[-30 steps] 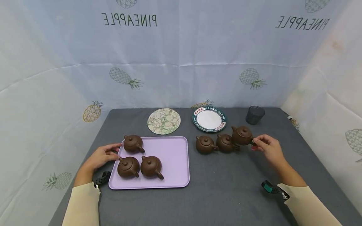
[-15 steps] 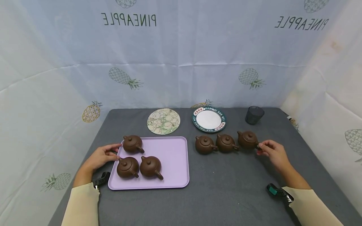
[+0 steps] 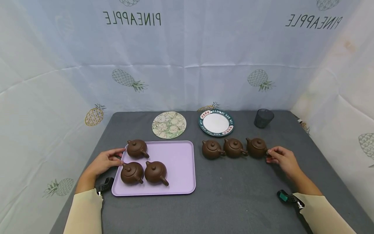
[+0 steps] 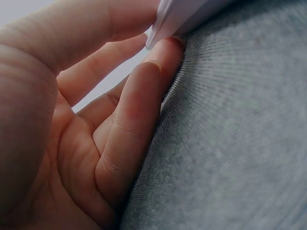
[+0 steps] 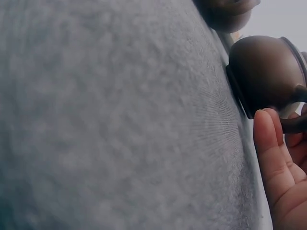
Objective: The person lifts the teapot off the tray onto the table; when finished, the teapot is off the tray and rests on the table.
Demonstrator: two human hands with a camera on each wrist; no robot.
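My right hand (image 3: 282, 161) pinches the handle of a brown teapot (image 3: 256, 148) at the right end of a row. In the right wrist view that teapot (image 5: 268, 72) appears upright, its base at the grey cloth. Left of it in the row stand a middle teapot (image 3: 233, 148) and an end teapot (image 3: 212, 149). My left hand (image 3: 104, 163) holds the left rim of a lilac tray (image 3: 181, 169); in the left wrist view its fingers bend around the tray edge (image 4: 175, 17). On the tray are a rear teapot (image 3: 136, 149), a front-left teapot (image 3: 132, 173) and a front-right teapot (image 3: 155, 172).
Behind the tray lies a round patterned mat (image 3: 169, 125). A green-rimmed plate (image 3: 216, 123) lies behind the teapot row, and a dark glass cup (image 3: 264, 118) stands at the back right. Pineapple-print curtains (image 3: 187, 81) surround the grey table (image 3: 222, 204).
My right hand has moved the held teapot to the right and slightly toward me, from behind the middle teapot into line with the row. The left hand and tray have stayed put.
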